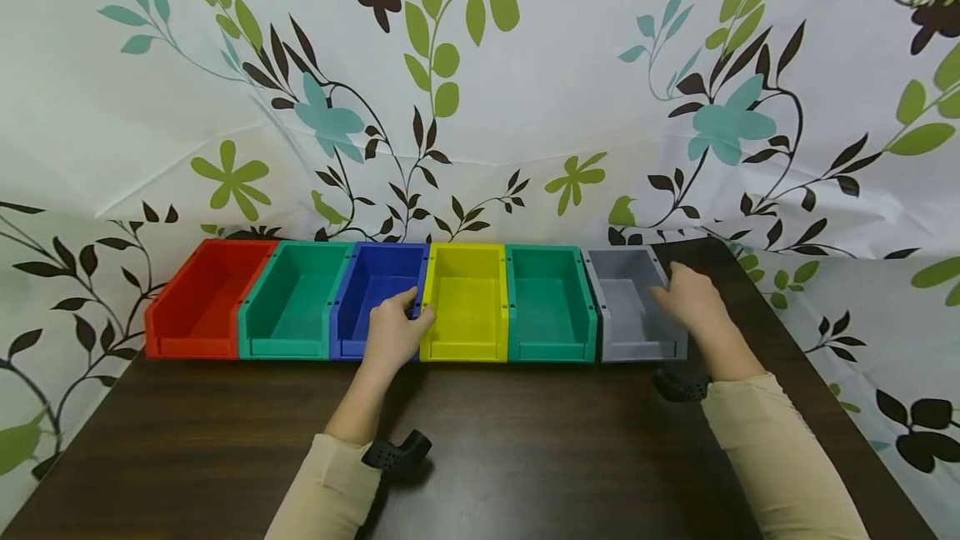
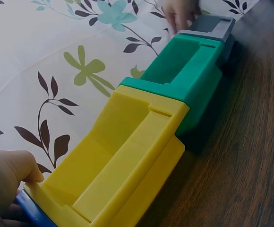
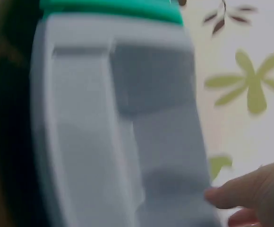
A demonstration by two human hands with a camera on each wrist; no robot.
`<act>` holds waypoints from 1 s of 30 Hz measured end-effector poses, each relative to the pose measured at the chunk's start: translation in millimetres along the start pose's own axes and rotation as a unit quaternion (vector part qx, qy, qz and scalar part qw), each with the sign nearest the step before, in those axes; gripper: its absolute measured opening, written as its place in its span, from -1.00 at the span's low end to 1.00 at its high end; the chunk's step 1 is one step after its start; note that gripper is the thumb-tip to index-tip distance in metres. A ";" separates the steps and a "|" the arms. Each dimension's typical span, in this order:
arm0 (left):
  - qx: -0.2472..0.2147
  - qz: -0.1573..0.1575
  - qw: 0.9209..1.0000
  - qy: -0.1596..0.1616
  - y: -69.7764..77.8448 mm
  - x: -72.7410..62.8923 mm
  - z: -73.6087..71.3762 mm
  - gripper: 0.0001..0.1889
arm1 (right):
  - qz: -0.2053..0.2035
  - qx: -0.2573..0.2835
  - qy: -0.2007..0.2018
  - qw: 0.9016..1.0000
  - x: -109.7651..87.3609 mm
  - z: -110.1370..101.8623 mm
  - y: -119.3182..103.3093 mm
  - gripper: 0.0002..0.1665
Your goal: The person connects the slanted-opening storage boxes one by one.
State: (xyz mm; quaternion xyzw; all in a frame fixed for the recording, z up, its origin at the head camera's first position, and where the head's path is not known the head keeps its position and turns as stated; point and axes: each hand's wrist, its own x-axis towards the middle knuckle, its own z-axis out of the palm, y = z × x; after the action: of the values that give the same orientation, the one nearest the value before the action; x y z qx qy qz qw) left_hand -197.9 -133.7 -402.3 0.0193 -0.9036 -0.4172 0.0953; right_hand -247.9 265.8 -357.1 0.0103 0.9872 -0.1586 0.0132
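Six plastic bins stand side by side along the back of the table. My left hand (image 1: 393,332) is at the adjoining side walls of the blue bin (image 1: 367,273) and the yellow bin (image 1: 465,302), thumb on the yellow side and other fingers on the blue side, pinching the rims. At the right end, my right hand (image 1: 693,298) holds the right side wall of the grey bin (image 1: 637,350). Its thumb (image 3: 217,195) is right at that rim in the right wrist view, other fingers outside. The grey bin leaves a thin gap to the green bin (image 1: 551,298) beside it.
A red bin (image 1: 213,290) and another green bin (image 1: 300,298) continue the row to the left. The dark wooden table (image 1: 525,448) extends in front of the bins. Directly behind hangs a leaf-patterned cloth (image 1: 510,132). Each wrist wears a black camera (image 1: 397,450).
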 end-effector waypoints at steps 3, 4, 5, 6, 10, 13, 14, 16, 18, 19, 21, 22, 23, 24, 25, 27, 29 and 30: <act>-0.001 0.001 1.000 0.002 1.8 0.2 -1.3 -0.45 | -0.001 0.026 -0.002 1.000 -0.8 3.1 13.5 -0.68; 0.000 0.001 1.000 0.002 1.7 0.3 -1.5 -0.45 | -0.005 0.037 0.004 0.999 -1.0 4.3 16.6 -0.67; 0.000 0.000 1.000 0.001 1.4 0.4 -1.5 -0.45 | -0.009 0.050 0.011 0.999 -1.6 4.9 19.2 -0.65; 0.000 -0.001 1.000 -0.001 1.0 0.4 -1.6 -0.44 | -0.011 0.061 0.021 0.998 -2.4 5.0 21.1 -0.65; 0.000 -0.004 1.000 -0.007 -0.8 0.4 -1.0 -0.43 | -0.015 0.082 0.057 0.995 -6.6 -0.4 23.0 -0.62; -0.001 0.000 1.000 -0.003 -1.0 0.5 -0.9 -0.43 | -0.017 0.088 0.065 0.994 -10.2 -8.0 20.8 -0.53; -0.001 0.002 1.000 -0.002 -1.1 0.7 -0.9 -0.43 | -0.018 0.088 0.065 0.994 -11.2 -10.7 19.8 -0.53; -0.001 0.002 1.000 -0.001 -1.1 0.9 -0.9 -0.42 | -0.020 0.089 0.070 0.993 -12.5 -14.9 18.1 -0.52; -0.001 0.002 1.000 -0.003 -1.0 1.0 -0.9 -0.42 | -0.022 0.090 0.074 0.993 -13.0 -18.3 16.1 -0.53; -0.001 0.000 1.000 -0.004 -1.0 0.8 -0.9 -0.42 | -0.023 0.088 0.077 0.993 -12.8 -19.4 15.2 -0.54; -0.002 -0.002 1.000 -0.005 -0.9 0.5 -0.7 -0.43 | -0.023 0.085 0.078 0.993 -12.2 -20.7 13.8 -0.55; -0.003 -0.002 1.000 -0.006 -0.8 0.1 -0.8 -0.43 | -0.022 0.083 0.076 0.993 -11.8 -21.1 13.1 -0.55; -0.003 -0.003 1.000 -0.007 -0.7 -0.2 -0.8 -0.43 | -0.020 0.081 0.073 0.994 -11.5 -21.3 12.5 -0.55; -0.003 -0.003 1.000 -0.007 -0.5 -0.6 -0.8 -0.43 | -0.018 0.079 0.070 0.994 -10.9 -21.3 12.3 -0.55; -0.003 -0.003 1.000 -0.006 -0.6 -0.7 -0.6 -0.43 | -0.015 0.077 0.068 0.995 -10.4 -21.3 12.2 -0.55; -0.002 -0.001 1.000 -0.005 -0.6 -0.7 0.0 -0.43 | -0.011 0.076 0.064 0.995 -9.7 -21.7 12.2 -0.54; -0.002 -0.002 1.000 -0.006 -0.3 -1.0 0.5 -0.43 | -0.011 0.074 0.061 0.995 -9.2 -22.5 13.2 -0.56; -0.002 -0.002 1.000 -0.007 -0.3 -1.0 1.1 -0.44 | -0.013 0.074 0.060 0.995 -9.3 -23.0 13.9 -0.57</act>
State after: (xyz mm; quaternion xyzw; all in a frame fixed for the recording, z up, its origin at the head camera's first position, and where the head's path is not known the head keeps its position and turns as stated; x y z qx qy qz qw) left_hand -197.1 -133.0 -403.3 0.0182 -0.9032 -0.4197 0.0886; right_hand -238.8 286.1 -339.4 0.0079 0.9719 -0.2303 -0.0489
